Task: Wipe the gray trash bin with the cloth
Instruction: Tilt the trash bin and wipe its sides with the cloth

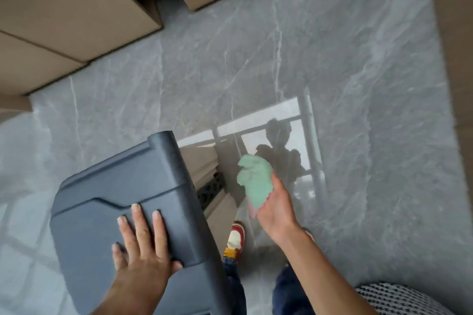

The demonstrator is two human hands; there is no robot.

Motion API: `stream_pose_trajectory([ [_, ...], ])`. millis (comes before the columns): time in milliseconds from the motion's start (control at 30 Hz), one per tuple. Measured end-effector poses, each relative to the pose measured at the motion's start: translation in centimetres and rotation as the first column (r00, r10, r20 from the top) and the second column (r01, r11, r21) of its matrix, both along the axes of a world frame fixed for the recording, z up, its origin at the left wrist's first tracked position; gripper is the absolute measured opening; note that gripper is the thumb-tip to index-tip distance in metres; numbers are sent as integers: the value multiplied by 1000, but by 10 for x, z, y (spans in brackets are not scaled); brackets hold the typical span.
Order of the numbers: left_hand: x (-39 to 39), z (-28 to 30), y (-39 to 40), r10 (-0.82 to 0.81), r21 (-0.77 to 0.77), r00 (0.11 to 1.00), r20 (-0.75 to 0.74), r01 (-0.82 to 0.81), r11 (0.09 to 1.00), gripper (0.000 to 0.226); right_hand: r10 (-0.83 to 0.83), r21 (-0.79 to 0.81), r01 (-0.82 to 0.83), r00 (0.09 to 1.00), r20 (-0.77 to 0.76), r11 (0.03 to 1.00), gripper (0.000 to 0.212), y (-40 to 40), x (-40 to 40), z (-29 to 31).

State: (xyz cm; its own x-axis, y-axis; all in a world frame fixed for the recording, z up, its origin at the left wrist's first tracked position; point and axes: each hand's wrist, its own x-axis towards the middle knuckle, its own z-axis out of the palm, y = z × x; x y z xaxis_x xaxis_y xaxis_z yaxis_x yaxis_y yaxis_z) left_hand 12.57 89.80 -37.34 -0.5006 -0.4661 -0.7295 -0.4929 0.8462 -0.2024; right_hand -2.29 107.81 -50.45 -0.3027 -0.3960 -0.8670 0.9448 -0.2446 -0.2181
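Looking down from the head view, the gray trash bin (122,202) sits low and left on the marble floor (332,71), lid side up toward the camera. The left hand (143,245) lies flat on the lid, fingers spread and thumb hooked over the near edge, so that grip is pressing the bin steady, not closed around anything. The right hand (276,210) is off to the right of the bin, clear of it, with its grip bunched around a green cloth (254,181) that has a bit of pink showing at the lower edge.

Progress-wise, I'd say the wiping isn't happening at this exact moment, since the cloth is in the air beside the bin and not touching it. Can't tell from the surface whether any part is already wiped; the plastic looks evenly matte with no obvious streaks or dirt.

Hard to see: the bin's body and front are hidden below the lid, its bottom edge is cut off by the frame, and the whole shot is a bit blurry. Cardboard boxes (64,20) sit up top left.
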Motion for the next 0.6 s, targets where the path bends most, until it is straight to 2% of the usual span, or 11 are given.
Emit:
stream_pose_trajectory([
  [133, -3, 6, -2, 60, 56, 997, -38, -58, 997, 129, 131, -39, -135, 987, -90, 990, 48, 12, -46, 54],
  [200, -6, 12, -2, 71, 71, 996, -61, -66, 995, 152, 175, -75, -180, 982, -75, 981, 49, 10, -64, 76],
  [233, -6, 15, -2, 73, 78, 995, -75, -67, 995, 156, 195, -94, -200, 979, -60, 975, 50, 6, -72, 86],
  [367, -7, 20, -3, 82, 108, 995, -54, -76, 991, 155, 316, -121, -323, 946, -77, 939, 57, -28, -108, 111],
  [500, -9, 22, -10, 119, 129, 993, -13, -116, 985, 140, 489, -84, -504, 859, -150, 860, 55, -73, -146, 113],
  [600, -8, 22, -12, 89, 117, 996, -16, -87, 989, 138, 600, -63, -626, 768, -223, 777, 53, -114, -172, 106],
])
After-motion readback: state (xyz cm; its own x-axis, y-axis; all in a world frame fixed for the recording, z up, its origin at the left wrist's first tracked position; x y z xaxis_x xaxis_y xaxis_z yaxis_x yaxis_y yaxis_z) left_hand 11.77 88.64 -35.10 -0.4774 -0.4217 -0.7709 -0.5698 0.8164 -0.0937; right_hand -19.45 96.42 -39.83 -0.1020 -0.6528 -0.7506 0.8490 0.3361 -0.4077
